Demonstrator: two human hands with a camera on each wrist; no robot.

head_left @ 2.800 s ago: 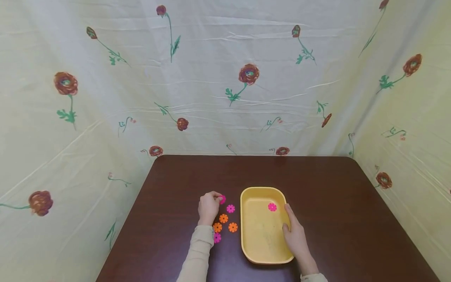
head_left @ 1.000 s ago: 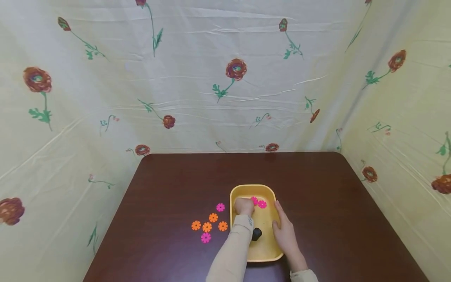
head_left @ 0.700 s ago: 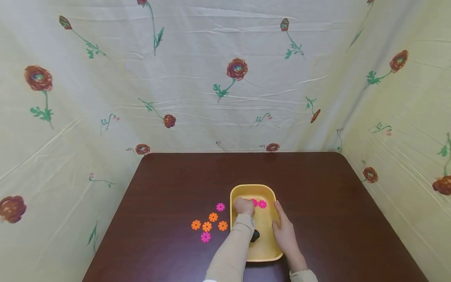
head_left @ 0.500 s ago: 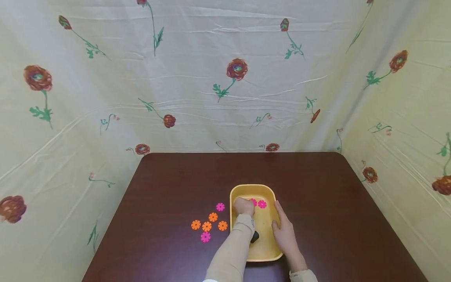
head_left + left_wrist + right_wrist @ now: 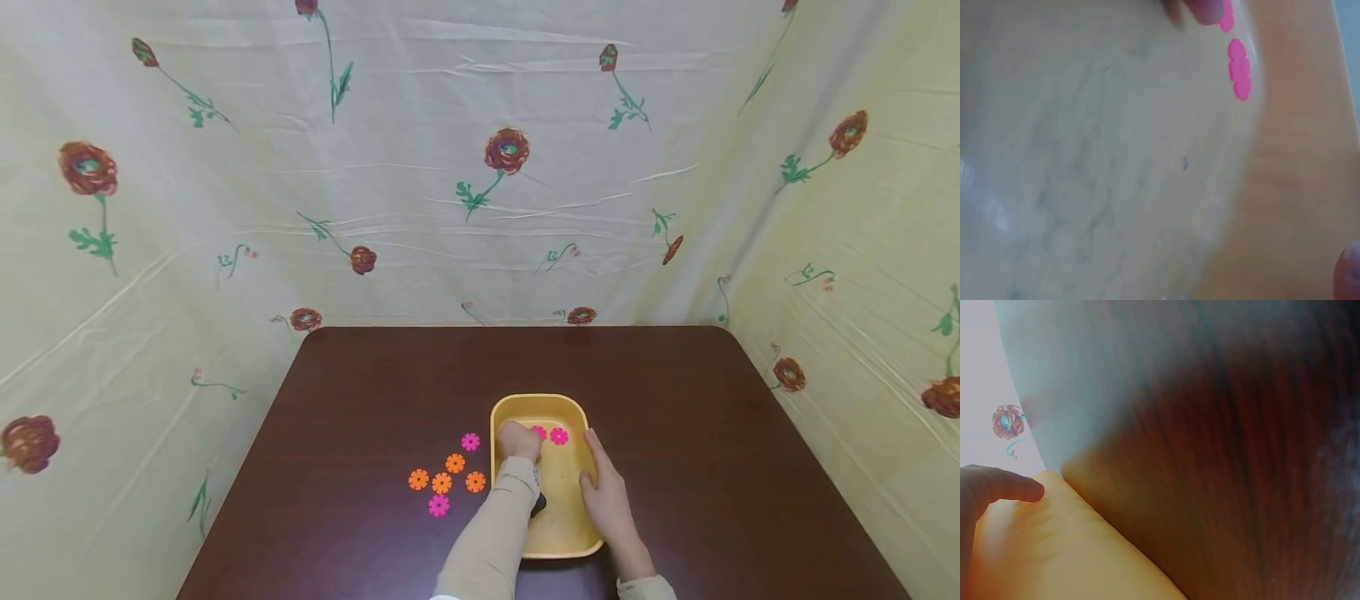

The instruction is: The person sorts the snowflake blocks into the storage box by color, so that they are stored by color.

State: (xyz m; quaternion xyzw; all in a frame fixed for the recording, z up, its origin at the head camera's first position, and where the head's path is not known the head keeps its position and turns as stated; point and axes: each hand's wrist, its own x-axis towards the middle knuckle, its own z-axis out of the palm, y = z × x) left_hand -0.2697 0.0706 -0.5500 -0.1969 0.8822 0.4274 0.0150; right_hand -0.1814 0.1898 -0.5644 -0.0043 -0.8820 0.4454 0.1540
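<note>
Yellow plastic tray (image 5: 551, 546) sits near the table's (image 5: 360, 375) front edge, approx 6 o'clock from its centre. L hand (image 5: 519, 439) is inside the tray, fingers curled round a pink flower disc (image 5: 539, 432) that peeks out at its 2 o'clock; a second pink disc (image 5: 558, 436) lies flat just beside it on the tray floor. R hand (image 5: 603, 492) rests on the tray's right rim, fingers straight and together.

Risk, as I judge it: the disc is small and thin, so a loose pinch could let it drop on edge and roll, or land on top of the other pink one. If the R hand slackens, a knock from the L wrist could slide the tray on the smooth tabletop.

Head view alone shows the loose discs at 9 o'clock of the tray: orange discs (image 5: 442, 482) w/ two pink ones (image 5: 470, 442). L wrist view shows the pale tray floor close up and a fingertip (image 5: 1205, 9) touching pink; R wrist view shows a finger (image 5: 1004, 485) lying on the rim, w/ bare wood beyond.
</note>
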